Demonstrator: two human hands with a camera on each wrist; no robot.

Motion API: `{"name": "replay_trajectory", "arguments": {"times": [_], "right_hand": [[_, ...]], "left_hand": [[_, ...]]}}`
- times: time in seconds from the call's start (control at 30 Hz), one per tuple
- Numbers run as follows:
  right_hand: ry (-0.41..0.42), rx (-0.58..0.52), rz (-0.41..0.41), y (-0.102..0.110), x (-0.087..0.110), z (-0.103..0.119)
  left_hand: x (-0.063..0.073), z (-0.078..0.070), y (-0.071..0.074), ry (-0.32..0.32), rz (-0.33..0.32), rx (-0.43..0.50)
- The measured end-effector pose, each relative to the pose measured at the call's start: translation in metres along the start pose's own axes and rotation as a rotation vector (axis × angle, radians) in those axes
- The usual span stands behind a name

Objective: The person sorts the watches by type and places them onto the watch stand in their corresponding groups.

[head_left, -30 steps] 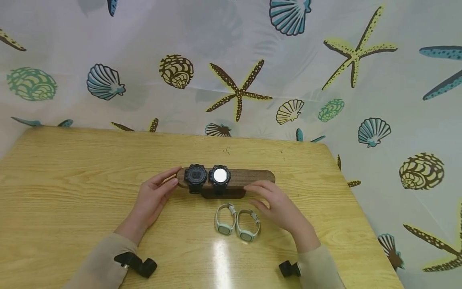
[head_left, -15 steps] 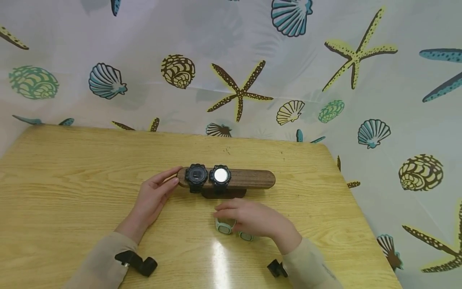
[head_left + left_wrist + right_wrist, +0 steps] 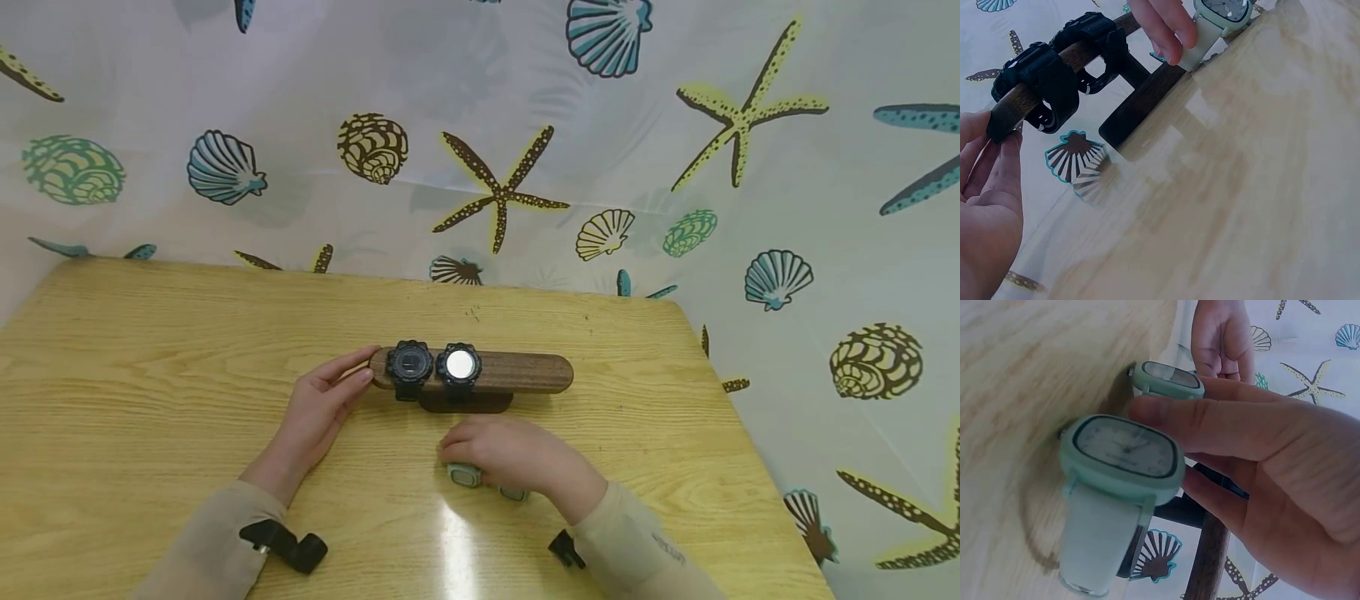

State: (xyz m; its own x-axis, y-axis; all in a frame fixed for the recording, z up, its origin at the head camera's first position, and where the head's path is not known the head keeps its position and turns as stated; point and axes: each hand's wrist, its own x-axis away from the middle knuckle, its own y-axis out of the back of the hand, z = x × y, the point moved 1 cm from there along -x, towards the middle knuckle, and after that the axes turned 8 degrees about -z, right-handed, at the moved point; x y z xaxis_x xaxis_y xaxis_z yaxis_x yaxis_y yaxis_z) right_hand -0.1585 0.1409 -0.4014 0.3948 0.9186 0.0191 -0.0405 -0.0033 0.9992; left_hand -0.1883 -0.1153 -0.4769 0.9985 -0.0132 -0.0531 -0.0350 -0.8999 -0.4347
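My left hand (image 3: 315, 412) holds the left end of a dark wooden watch stand (image 3: 525, 372) between thumb and fingers. Two black wristwatches are strapped on its bar: one with a dark face (image 3: 410, 364), one whose face (image 3: 460, 363) glares white. In front of the stand, my right hand (image 3: 517, 454) is over two mint-green wristwatches. Its thumb and fingers pinch the left mint watch (image 3: 464, 476); in the right wrist view the thumb lies beside that watch's case (image 3: 1169, 380). The right mint watch (image 3: 1122, 453) stands on its strap, mostly covered by the hand in the head view.
The stand's base (image 3: 465, 403) sits on a wood-grain table (image 3: 187, 350). The right part of its bar carries no watch. A white cloth (image 3: 300, 75) with printed shells and starfish hangs behind and to the right. A black camera mount (image 3: 285, 546) is on the left sleeve.
From the stand's right side, my right hand has moved left and toward me, down to the mint watches, and its fingers have closed on the left one. My left hand has stayed put.
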Motion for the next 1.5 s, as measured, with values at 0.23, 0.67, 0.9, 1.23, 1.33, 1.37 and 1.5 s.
{"name": "replay_trajectory", "arguments": {"times": [0.23, 0.67, 0.9, 1.23, 1.33, 1.37, 1.5], "right_hand": [[0.004, 0.041, 0.001, -0.001, -0.003, 0.0], [-0.048, -0.325, -0.368, 0.014, 0.021, -0.017], [-0.153, -0.403, -0.573, 0.029, 0.052, -0.037], [-0.391, -0.241, -0.747, 0.035, 0.095, -0.066], [-0.458, -0.235, -0.738, 0.03, 0.102, -0.075], [-0.477, -0.243, -0.731, 0.028, 0.104, -0.078], [-0.521, -0.3, -0.704, 0.017, 0.108, -0.087]], "left_hand": [[-0.001, -0.001, -0.001, -0.004, -0.003, -0.013], [-0.001, 0.0, 0.001, 0.001, -0.019, -0.035], [-0.001, 0.001, 0.003, -0.003, -0.014, -0.035], [-0.001, 0.001, 0.003, -0.013, 0.003, -0.039], [0.0, 0.001, 0.003, -0.02, 0.001, -0.039], [0.0, 0.001, 0.003, -0.021, 0.001, -0.037], [0.0, 0.002, 0.003, -0.025, 0.003, -0.03]]}}
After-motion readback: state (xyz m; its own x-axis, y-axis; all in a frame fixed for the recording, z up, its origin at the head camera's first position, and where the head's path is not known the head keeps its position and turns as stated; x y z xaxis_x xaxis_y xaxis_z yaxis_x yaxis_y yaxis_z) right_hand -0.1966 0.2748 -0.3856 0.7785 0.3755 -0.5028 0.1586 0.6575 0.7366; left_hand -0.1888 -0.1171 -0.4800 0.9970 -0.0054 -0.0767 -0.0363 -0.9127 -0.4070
